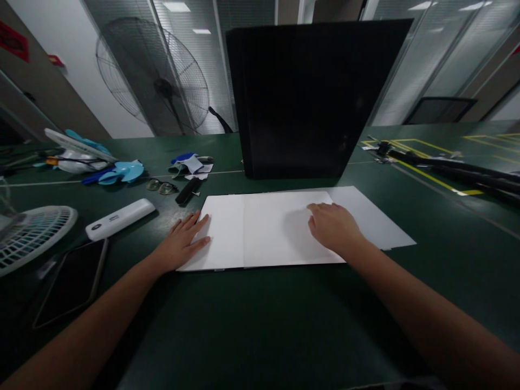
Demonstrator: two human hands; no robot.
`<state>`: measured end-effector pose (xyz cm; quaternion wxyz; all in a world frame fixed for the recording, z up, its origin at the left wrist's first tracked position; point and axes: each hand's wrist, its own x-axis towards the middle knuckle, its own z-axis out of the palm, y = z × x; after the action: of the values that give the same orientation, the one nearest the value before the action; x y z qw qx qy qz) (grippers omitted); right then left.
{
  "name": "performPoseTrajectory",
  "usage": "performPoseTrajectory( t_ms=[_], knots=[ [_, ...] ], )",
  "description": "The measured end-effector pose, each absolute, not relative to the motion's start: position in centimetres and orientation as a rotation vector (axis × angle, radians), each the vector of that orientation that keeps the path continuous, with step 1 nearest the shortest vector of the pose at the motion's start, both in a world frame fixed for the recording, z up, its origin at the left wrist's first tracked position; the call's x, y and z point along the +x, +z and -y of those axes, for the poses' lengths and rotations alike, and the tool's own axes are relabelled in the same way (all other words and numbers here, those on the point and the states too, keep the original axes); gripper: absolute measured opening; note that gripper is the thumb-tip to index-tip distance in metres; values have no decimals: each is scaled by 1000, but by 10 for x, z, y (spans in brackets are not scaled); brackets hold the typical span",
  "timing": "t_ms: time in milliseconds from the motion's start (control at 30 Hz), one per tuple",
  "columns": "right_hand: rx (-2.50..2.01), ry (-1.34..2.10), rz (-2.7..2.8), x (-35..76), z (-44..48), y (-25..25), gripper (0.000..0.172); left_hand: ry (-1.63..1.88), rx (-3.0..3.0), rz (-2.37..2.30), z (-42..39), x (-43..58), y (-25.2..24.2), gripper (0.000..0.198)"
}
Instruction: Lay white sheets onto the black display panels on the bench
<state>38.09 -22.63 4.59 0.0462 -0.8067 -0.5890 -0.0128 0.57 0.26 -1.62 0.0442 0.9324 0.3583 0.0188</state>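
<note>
Table room nearest; left hand spread across paper's edge, right hand's grip unclear

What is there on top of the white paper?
On the white paper: left hand across the left edge, right hand over the right part. What the hands cover cannot be seen.

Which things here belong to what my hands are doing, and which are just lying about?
In the job:
creased flat white paper spread, under the left hand and right hand
plain white sheet at its right, probably

Apparently just lying about:
long white plastic bar
flat black rectangular device
round white plastic grille
thin-framed clear eyeglasses
</note>
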Motion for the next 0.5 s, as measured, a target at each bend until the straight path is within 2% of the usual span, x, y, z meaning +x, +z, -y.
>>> performPoseTrajectory(
  t_ms=[67,133,233,500],
  knots=[
    [-2545,-35,1753,386,227,41,45,65,2845,-1103,-1,7,-15,83],
    [-2540,-37,1773,381,225,37,52,65,2827,-1108,0,7,-14,82],
    [-2387,-12,1943,363,221,34,64,62,2794,-1125,0,8,-14,84],
    [-2005,136,2366,319,225,29,71,113,2747,-1174,2,10,-15,91]
  ],
)
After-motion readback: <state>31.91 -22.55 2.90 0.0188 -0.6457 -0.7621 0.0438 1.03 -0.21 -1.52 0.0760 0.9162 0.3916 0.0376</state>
